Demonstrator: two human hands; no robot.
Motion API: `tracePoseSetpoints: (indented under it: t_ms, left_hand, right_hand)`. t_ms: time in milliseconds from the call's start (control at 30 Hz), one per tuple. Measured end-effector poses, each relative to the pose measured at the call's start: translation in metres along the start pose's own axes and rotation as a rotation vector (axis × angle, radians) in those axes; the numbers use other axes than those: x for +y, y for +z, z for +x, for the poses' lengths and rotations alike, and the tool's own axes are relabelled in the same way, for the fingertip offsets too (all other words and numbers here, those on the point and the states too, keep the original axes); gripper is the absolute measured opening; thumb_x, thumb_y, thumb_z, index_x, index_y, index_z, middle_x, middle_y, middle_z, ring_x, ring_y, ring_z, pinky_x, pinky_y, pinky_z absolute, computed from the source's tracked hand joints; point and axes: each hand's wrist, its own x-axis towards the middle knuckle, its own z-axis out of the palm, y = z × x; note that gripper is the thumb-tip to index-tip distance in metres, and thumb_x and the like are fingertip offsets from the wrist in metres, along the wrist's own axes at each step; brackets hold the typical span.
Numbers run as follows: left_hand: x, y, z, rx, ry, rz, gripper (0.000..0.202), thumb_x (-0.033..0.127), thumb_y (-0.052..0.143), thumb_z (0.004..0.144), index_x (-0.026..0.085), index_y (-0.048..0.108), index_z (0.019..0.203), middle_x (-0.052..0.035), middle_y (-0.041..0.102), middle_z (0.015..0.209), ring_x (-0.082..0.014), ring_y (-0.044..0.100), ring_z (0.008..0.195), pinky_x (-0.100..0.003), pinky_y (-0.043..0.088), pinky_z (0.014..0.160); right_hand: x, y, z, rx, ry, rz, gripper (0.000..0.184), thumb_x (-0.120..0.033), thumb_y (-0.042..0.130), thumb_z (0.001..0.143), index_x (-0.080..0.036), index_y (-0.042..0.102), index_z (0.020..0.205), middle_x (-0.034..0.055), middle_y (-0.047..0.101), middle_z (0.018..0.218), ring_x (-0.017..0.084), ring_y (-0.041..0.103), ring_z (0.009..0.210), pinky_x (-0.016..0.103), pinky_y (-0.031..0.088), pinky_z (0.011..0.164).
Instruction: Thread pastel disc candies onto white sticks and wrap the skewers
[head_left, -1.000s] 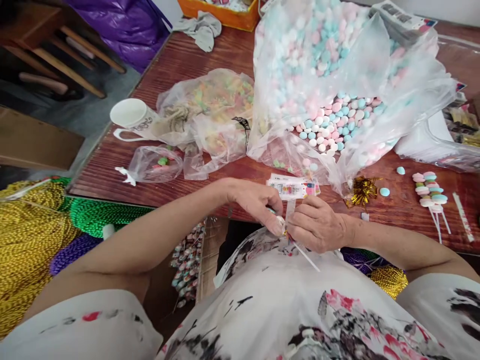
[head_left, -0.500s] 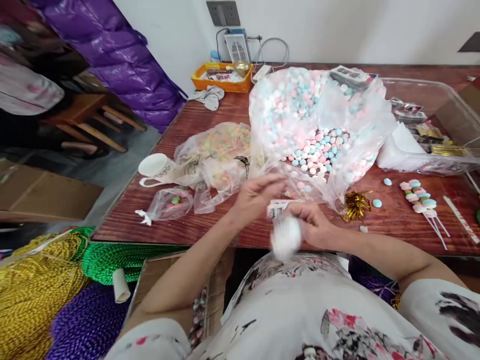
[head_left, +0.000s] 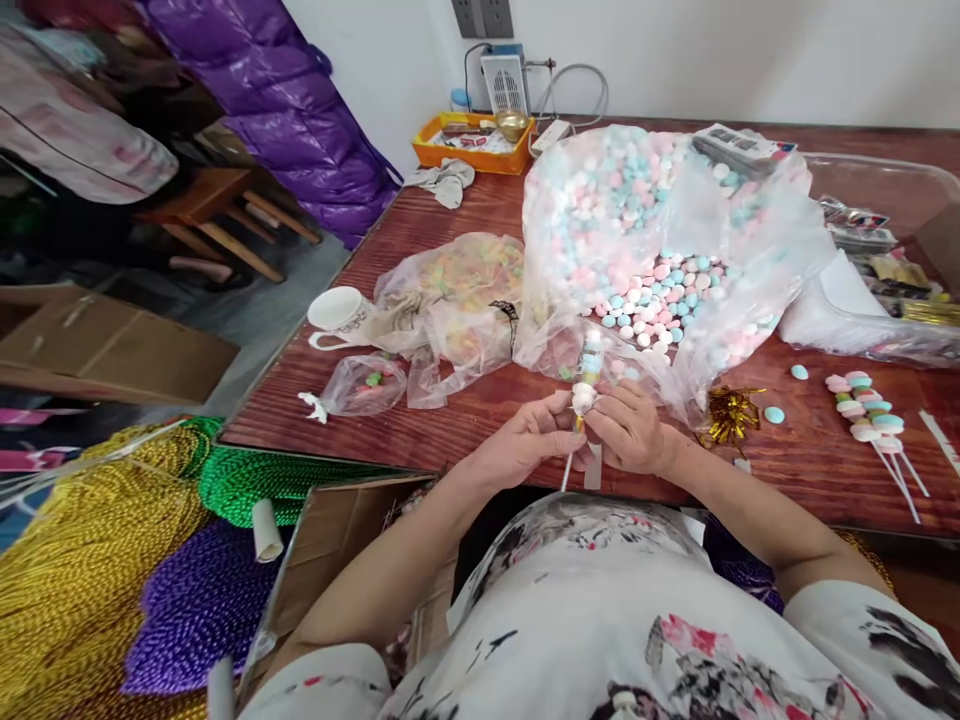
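Both my hands meet at the near edge of the wooden table, pinched on one candy skewer. The skewer stands upright: a white stick with several pastel candies stacked on it. My left hand grips the stick from the left, and my right hand closes on it from the right. Just beyond them lies a big clear bag of pink, blue and white candies, open toward me.
Two finished candy skewers lie at the right, with gold ribbon and loose candies nearby. A white mug and smaller candy bags sit left. Gold, green and purple bead bundles and a cardboard box are below left.
The view has lifted, showing more table and wall. My hands rose from my lap to the table edge. The skewer now stands upright between both hands.
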Motion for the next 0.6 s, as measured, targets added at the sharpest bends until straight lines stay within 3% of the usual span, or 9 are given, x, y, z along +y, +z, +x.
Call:
tracePoseSetpoints:
  t_ms: [67, 133, 200, 267, 333, 400, 467, 533, 600]
  left_hand:
    - [-0.002, 0.001, -0.002, 0.047, 0.082, 0.131, 0.055, 0.026, 0.073, 0.078, 0.017, 0.055, 0.129, -0.0035, 0.068, 0.083, -0.0133, 0.064, 0.067, -0.027, 0.055, 0.067]
    - [-0.005, 0.001, -0.003, 0.123, 0.201, 0.33, 0.053, 0.024, 0.065, 0.084, 0.016, 0.051, 0.134, -0.0011, 0.066, 0.074, -0.0115, 0.062, 0.061, -0.024, 0.054, 0.063]
    - [-0.009, -0.002, -0.005, 0.168, 0.341, 0.621, 0.051, 0.019, 0.057, 0.088, 0.015, 0.048, 0.137, -0.0013, 0.066, 0.072, -0.012, 0.063, 0.062, -0.023, 0.054, 0.064]
    - [-0.013, -0.007, -0.009, 0.153, 0.487, 0.954, 0.05, 0.013, 0.049, 0.088, 0.016, 0.048, 0.139, -0.0053, 0.07, 0.083, -0.0152, 0.067, 0.076, -0.026, 0.055, 0.074]
    - [-0.019, -0.013, -0.016, 0.105, 0.59, 1.229, 0.054, 0.007, 0.044, 0.087, 0.018, 0.046, 0.14, -0.0092, 0.071, 0.098, -0.0176, 0.068, 0.09, -0.029, 0.054, 0.083]
    - [-0.025, -0.02, -0.03, 0.092, 0.601, 1.378, 0.057, 0.006, 0.042, 0.087, 0.018, 0.042, 0.143, -0.0107, 0.071, 0.105, -0.0175, 0.068, 0.094, -0.029, 0.054, 0.086]
    - [-0.029, -0.029, -0.055, 0.149, 0.51, 1.404, 0.055, 0.009, 0.042, 0.09, 0.019, 0.042, 0.143, -0.0103, 0.07, 0.111, -0.0171, 0.068, 0.095, -0.026, 0.054, 0.086]
    - [-0.029, -0.039, -0.09, 0.282, 0.358, 1.355, 0.048, 0.018, 0.049, 0.092, 0.022, 0.047, 0.139, -0.0081, 0.07, 0.116, -0.0178, 0.069, 0.095, -0.025, 0.054, 0.085]
    - [-0.025, -0.052, -0.131, 0.474, 0.222, 1.272, 0.046, 0.026, 0.057, 0.089, 0.025, 0.052, 0.135, -0.0019, 0.074, 0.101, -0.0171, 0.07, 0.083, -0.023, 0.055, 0.077]
  right_hand:
    - [-0.002, 0.0, -0.003, -0.009, 0.05, 0.081, 0.015, -0.014, 0.045, 0.084, -0.019, 0.056, 0.075, 0.0036, 0.054, 0.066, 0.017, 0.043, 0.063, 0.033, 0.031, 0.063]
    - [-0.006, 0.0, -0.003, -0.013, 0.239, 0.278, 0.015, -0.016, 0.047, 0.083, -0.019, 0.055, 0.072, 0.0027, 0.053, 0.065, 0.016, 0.043, 0.063, 0.033, 0.031, 0.063]
    - [-0.014, 0.003, -0.004, -0.005, 0.603, 0.631, 0.014, -0.022, 0.052, 0.083, -0.02, 0.053, 0.069, 0.0002, 0.05, 0.063, 0.014, 0.042, 0.061, 0.031, 0.033, 0.062]
    - [-0.028, 0.01, -0.004, 0.019, 1.036, 1.055, 0.02, -0.033, 0.058, 0.078, -0.021, 0.047, 0.066, -0.0037, 0.043, 0.059, 0.011, 0.036, 0.055, 0.027, 0.032, 0.056]
    - [-0.044, 0.02, -0.005, 0.014, 1.311, 1.356, 0.029, -0.042, 0.059, 0.074, -0.022, 0.039, 0.064, -0.0071, 0.034, 0.054, 0.009, 0.027, 0.049, 0.024, 0.029, 0.049]
    - [-0.062, 0.031, -0.004, -0.049, 1.371, 1.49, 0.033, -0.046, 0.058, 0.072, -0.023, 0.035, 0.063, -0.0089, 0.026, 0.051, 0.008, 0.02, 0.045, 0.023, 0.025, 0.043]
    - [-0.077, 0.04, -0.002, -0.126, 1.36, 1.553, 0.033, -0.045, 0.06, 0.071, -0.023, 0.038, 0.062, -0.0094, 0.028, 0.048, 0.007, 0.02, 0.043, 0.023, 0.023, 0.041]
    - [-0.084, 0.044, 0.0, -0.191, 1.319, 1.575, 0.026, -0.041, 0.062, 0.074, -0.02, 0.048, 0.066, -0.0081, 0.038, 0.049, 0.007, 0.028, 0.042, 0.022, 0.025, 0.042]
    - [-0.084, 0.042, -0.002, -0.272, 1.156, 1.446, 0.017, -0.035, 0.061, 0.08, -0.018, 0.059, 0.081, -0.0054, 0.051, 0.058, 0.008, 0.04, 0.049, 0.021, 0.034, 0.05]
